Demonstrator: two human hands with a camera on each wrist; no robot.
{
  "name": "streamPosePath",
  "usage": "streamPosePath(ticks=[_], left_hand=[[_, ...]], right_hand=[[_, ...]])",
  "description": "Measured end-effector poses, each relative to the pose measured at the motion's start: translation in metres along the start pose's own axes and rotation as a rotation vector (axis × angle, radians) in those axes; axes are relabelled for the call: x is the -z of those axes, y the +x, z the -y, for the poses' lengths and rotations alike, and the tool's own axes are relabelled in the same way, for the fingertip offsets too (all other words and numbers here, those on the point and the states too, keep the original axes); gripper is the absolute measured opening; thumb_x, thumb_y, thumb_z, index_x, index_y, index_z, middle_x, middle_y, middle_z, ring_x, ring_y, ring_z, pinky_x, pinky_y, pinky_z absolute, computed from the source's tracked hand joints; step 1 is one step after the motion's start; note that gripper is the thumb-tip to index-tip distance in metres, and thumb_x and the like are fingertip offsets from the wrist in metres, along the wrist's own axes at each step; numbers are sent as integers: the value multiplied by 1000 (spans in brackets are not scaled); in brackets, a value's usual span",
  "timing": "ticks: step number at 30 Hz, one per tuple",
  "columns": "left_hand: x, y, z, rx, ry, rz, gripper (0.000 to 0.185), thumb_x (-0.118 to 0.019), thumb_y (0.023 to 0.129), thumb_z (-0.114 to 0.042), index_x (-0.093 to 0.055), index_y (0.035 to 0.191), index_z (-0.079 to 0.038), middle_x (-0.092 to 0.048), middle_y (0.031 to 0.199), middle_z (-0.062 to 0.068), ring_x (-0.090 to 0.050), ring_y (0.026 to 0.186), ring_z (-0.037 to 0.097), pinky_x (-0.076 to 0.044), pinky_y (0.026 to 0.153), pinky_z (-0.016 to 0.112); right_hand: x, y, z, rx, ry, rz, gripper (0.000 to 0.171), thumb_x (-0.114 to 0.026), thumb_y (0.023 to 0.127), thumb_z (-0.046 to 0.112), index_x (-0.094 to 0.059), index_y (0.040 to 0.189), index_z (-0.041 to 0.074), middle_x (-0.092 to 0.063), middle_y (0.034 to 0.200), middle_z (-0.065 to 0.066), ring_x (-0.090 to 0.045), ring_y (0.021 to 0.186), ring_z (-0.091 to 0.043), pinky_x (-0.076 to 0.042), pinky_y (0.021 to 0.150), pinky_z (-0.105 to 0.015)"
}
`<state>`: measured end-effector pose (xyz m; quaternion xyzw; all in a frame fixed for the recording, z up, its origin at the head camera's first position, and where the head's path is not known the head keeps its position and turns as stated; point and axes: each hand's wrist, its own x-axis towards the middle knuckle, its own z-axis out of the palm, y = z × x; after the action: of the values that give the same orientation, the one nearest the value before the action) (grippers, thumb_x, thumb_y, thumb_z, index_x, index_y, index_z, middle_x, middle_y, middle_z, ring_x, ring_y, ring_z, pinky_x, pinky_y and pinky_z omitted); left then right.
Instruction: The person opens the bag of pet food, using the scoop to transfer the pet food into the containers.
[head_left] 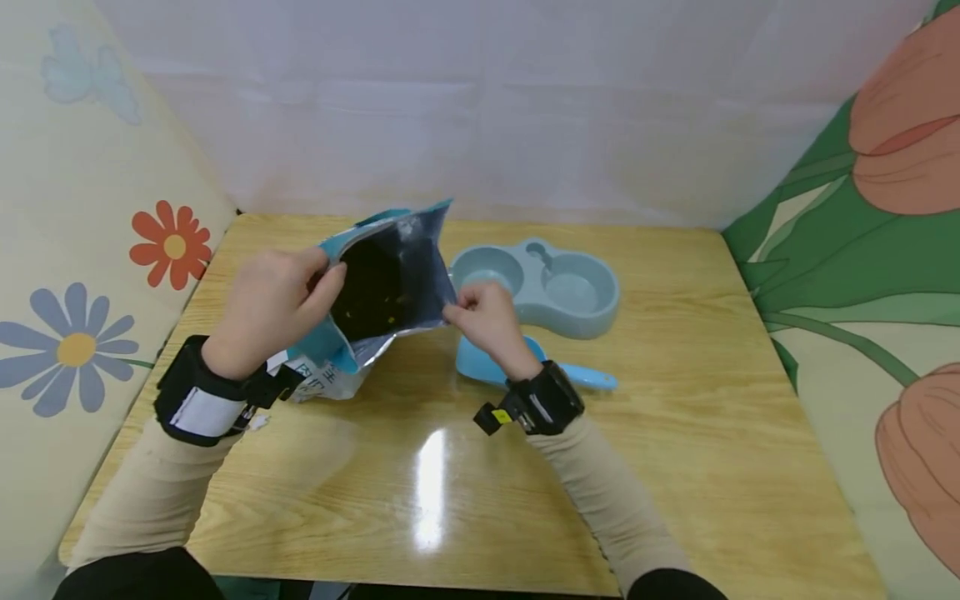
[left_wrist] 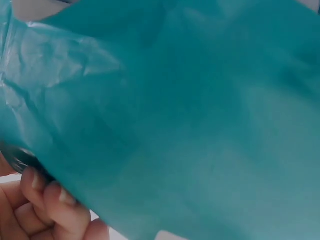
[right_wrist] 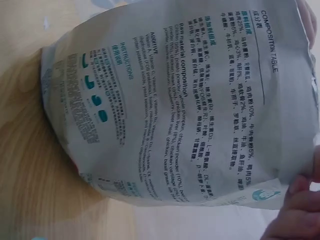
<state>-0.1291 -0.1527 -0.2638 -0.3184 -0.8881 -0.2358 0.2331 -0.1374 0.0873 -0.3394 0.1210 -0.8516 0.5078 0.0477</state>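
Between the two hands is a teal and white pet food bag [head_left: 431, 258], its mouth spread wide and its silver lining turned toward the head view. Dark kibble [head_left: 371, 287] shows inside, with a few lighter pieces. The left hand [head_left: 273, 300] pinches the left edge of the mouth between thumb and fingers. On the opposite edge, the right hand [head_left: 491, 321] pinches the rim corner. Teal plastic [left_wrist: 175, 110] fills most of the left wrist view, while the right wrist view shows the printed back panel [right_wrist: 185, 115].
A grey-blue double pet bowl [head_left: 528, 287] stands behind the right hand. Partly covered by that hand lies a blue scoop [head_left: 478, 362], its handle pointing right. The wooden table [head_left: 675, 467] meets a white backdrop [head_left: 525, 125] and flower-printed side panels.
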Motion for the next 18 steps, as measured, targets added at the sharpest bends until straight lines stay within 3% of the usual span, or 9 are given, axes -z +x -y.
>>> streamPosePath(ticks=[6,8,14,18], left_hand=[[-2,-1,3,-20,-6,-2,37,-58,84,-8,-37,54,-9,-25,45,-3,-23,36,11,-19,38,27],[-2,-1,3,-19,-23,-7,37,-58,84,-7,-37,54,-9,-25,45,-3,-23,36,10,-19,38,27],[-1,-1,4,-3,-49,-20,37,-56,84,-6,-36,54,-9,-25,46,-3,-22,37,10,-19,39,27],[0,-3,5,1,-55,-21,37,-55,84,-5,-35,54,-9,-24,46,-4,-22,37,10,-19,39,27]], right_hand=[[6,-6,-10,-14,65,-10,41,-56,91,25,-45,54,9,-36,49,0,-31,45,-14,-27,48,-26],[14,-10,-17,-18,38,-2,38,-54,91,28,-52,59,8,-39,51,-1,-34,47,-15,-28,50,-27],[43,-27,-54,50,-288,58,18,-62,86,20,-63,77,4,-53,63,-3,-47,57,-16,-38,56,-29],[60,-45,-79,57,-429,94,20,-66,82,17,-64,90,-1,-61,80,-10,-55,70,-21,-43,65,-34]])
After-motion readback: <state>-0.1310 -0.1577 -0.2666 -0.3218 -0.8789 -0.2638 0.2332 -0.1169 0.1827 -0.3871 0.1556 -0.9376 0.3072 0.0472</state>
